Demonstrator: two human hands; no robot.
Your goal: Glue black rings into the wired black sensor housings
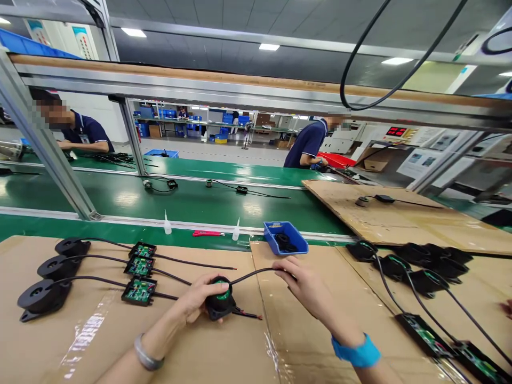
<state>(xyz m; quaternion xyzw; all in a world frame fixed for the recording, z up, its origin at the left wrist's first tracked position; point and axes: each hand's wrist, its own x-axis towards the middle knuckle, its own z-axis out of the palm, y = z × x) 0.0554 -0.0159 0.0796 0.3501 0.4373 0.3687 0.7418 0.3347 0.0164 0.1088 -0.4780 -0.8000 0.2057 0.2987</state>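
My left hand [194,301] is wrapped round a black round housing [221,309] with a green ring inside, its thumb resting on the top. From the housing a black cable [252,275] runs up to the right, where my right hand [304,285] pinches it. Below the housing a second cable end with reddish wire tips [250,314] sticks out over the cardboard. To the left lie three black round housings [38,296], each with a cable leading to a green circuit board [139,290] in a black case.
A blue bin [286,240] of black parts stands ahead, near a red cutter [208,233] and two small bottles [236,230]. More housings [426,282] and boards [424,333] lie right. A green conveyor [192,205] carries parts. Two co-workers [306,144] are across it; a metal frame crosses above.
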